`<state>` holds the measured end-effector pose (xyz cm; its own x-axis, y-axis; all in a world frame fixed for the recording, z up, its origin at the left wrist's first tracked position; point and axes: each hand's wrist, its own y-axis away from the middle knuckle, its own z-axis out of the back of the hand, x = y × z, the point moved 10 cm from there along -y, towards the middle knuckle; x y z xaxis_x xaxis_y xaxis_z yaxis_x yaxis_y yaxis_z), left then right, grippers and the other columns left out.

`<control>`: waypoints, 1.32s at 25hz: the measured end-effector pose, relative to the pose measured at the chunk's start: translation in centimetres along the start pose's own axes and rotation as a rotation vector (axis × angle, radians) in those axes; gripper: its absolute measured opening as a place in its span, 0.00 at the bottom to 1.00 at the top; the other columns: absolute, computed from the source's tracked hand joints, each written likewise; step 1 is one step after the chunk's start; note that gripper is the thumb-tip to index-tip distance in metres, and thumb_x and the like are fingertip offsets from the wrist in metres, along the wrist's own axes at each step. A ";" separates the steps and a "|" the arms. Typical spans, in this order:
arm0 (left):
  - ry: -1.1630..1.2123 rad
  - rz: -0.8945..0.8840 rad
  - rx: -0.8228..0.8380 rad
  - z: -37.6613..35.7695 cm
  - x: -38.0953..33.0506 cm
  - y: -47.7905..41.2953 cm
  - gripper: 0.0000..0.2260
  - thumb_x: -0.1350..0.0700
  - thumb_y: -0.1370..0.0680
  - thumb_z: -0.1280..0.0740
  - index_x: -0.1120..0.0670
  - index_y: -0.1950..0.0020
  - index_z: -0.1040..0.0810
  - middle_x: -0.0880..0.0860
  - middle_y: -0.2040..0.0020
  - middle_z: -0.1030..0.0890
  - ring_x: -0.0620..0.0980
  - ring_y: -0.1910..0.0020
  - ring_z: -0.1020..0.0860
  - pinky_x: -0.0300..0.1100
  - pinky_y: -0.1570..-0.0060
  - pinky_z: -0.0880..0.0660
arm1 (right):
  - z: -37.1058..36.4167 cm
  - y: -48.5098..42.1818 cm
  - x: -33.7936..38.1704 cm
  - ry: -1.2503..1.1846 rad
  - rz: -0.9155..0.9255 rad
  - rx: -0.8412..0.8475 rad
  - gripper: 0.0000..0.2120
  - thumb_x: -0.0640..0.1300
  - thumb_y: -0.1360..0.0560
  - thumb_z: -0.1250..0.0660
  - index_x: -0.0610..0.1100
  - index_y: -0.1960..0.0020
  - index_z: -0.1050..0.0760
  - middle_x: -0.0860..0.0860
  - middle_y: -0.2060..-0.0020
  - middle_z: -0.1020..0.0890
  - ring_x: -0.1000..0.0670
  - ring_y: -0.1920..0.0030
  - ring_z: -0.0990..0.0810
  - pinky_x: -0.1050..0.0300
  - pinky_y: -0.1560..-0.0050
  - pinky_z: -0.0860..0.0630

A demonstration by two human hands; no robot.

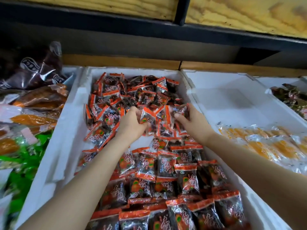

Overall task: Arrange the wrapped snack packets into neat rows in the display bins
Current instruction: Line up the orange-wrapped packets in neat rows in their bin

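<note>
Snack packets (pixel 166 170), red-edged with dark filling, all sit in the middle white foam bin (pixel 66 130). Roughly half done, I'd say. On the near side of the grips they lie in overlapping rows, label up, fairly straight. Beyond the grips it's a loose heap (pixel 132 93), packets tilted every way. A bare patch of bin floor shows beside the left wrist. Left grip (pixel 132 123) has fingers curled round one packet (pixel 147 117) at the heap's near edge. Right grip (pixel 189 121) pinches a second packet (pixel 182 111) between thumb and fingers, just beside the first. Left to do: the whole far heap, plus the ragged row under the wrists. Labels: large red brush-style Chinese characters on each packet plus a round orange fruit picture, too blurred for me to read reliably. Right of the right grip, the next bin (pixel 232 100) is mostly bare, with yellow packets (pixel 269 145) loosely laid at its near end. Left of the left grip are green packets (pixel 21 161), some orange ones, and dark bags (pixel 38 70) with an oval white logo, unreadable.
</note>
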<state>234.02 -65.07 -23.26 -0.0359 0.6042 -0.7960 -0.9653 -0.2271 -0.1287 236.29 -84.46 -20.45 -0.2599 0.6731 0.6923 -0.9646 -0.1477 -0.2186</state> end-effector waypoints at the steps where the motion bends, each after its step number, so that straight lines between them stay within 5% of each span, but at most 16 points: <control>1: 0.105 0.012 0.004 0.7 0.0 0.9 0.15 0.56 0.25 0.28 0.56 0.43 0.30 0.50 0.52 0.25 0.44 0.59 0.26 0.35 0.62 0.30 | 0.2 1.1 0.6 -0.044 0.008 0.019 0.14 0.49 0.23 0.35 0.42 0.43 0.30 0.49 0.60 0.21 0.47 0.60 0.22 0.54 0.58 0.25; 4: 0.258 -0.015 0.065 1.9 -0.6 4.2 0.17 0.55 0.26 0.28 0.60 0.41 0.26 0.57 0.46 0.20 0.55 0.47 0.21 0.49 0.45 0.24 | 0.4 4.9 2.7 -0.091 0.064 0.113 0.16 0.51 0.30 0.28 0.41 0.49 0.24 0.43 0.63 0.20 0.46 0.63 0.24 0.56 0.59 0.27; 8: 0.304 0.034 0.062 2.8 -0.5 9.0 0.33 0.45 0.27 0.28 0.50 0.26 0.37 0.49 0.31 0.28 0.49 0.33 0.29 0.56 0.31 0.33 | 0.5 8.7 5.4 -0.193 0.117 0.178 0.07 0.45 0.30 0.28 0.48 0.52 0.21 0.49 0.64 0.18 0.57 0.64 0.24 0.65 0.61 0.30; 11: 0.399 0.015 0.068 4.1 -1.7 12.4 0.32 0.40 0.30 0.28 0.49 0.30 0.32 0.47 0.41 0.20 0.45 0.41 0.23 0.51 0.37 0.28 | 0.0 11.1 6.8 -0.380 0.085 0.251 0.07 0.44 0.24 0.35 0.49 0.46 0.26 0.57 0.59 0.18 0.60 0.59 0.20 0.67 0.59 0.27; 14: 0.360 -0.047 0.051 6.9 -2.7 15.2 0.15 0.46 0.30 0.27 0.47 0.45 0.22 0.43 0.54 0.16 0.41 0.54 0.19 0.42 0.47 0.25 | -0.1 12.7 7.8 -0.457 0.083 0.291 0.07 0.47 0.23 0.36 0.49 0.46 0.25 0.57 0.59 0.19 0.58 0.60 0.23 0.68 0.60 0.28; 19: 0.254 -0.018 -0.153 13.7 0.3 18.0 0.08 0.55 0.31 0.24 0.47 0.56 0.19 0.44 0.61 0.16 0.43 0.59 0.19 0.41 0.55 0.24 | -2.9 13.8 8.7 -0.191 0.143 0.270 0.07 0.47 0.25 0.32 0.46 0.49 0.23 0.55 0.55 0.18 0.60 0.53 0.21 0.65 0.49 0.26; 24: 0.268 -0.026 -0.328 18.0 3.2 19.3 0.13 0.63 0.23 0.33 0.44 0.56 0.26 0.46 0.56 0.20 0.49 0.53 0.21 0.45 0.49 0.26 | -10.9 12.6 12.1 0.061 0.231 0.390 0.09 0.44 0.20 0.39 0.44 0.42 0.28 0.51 0.61 0.24 0.51 0.62 0.26 0.64 0.69 0.34; 29: 0.313 -0.045 -0.355 19.0 5.6 20.4 0.09 0.63 0.22 0.34 0.49 0.50 0.22 0.50 0.51 0.17 0.50 0.49 0.20 0.47 0.46 0.25 | -17.7 11.6 13.1 0.138 0.202 0.558 0.18 0.46 0.25 0.32 0.39 0.39 0.26 0.44 0.42 0.22 0.46 0.42 0.24 0.57 0.41 0.28; 31: 0.313 -0.038 -0.349 19.2 6.7 20.5 0.05 0.62 0.22 0.34 0.57 0.47 0.21 0.56 0.50 0.17 0.55 0.49 0.20 0.54 0.45 0.24 | -18.6 11.6 12.5 0.138 0.158 0.621 0.18 0.47 0.25 0.32 0.39 0.39 0.26 0.45 0.46 0.22 0.49 0.49 0.22 0.65 0.50 0.26; 33: 0.311 -0.023 -0.345 19.2 7.6 20.5 0.05 0.61 0.22 0.34 0.59 0.47 0.22 0.59 0.51 0.18 0.57 0.50 0.20 0.57 0.46 0.24 | -18.8 11.6 12.4 0.081 0.148 0.652 0.09 0.45 0.23 0.34 0.40 0.47 0.24 0.51 0.60 0.24 0.57 0.63 0.25 0.66 0.60 0.27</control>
<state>209.01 -50.42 -20.58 0.1150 0.3659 -0.9235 -0.8205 -0.4890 -0.2959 222.78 -64.22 -27.35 -0.4116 0.6610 0.6274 -0.7557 -0.6324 0.1705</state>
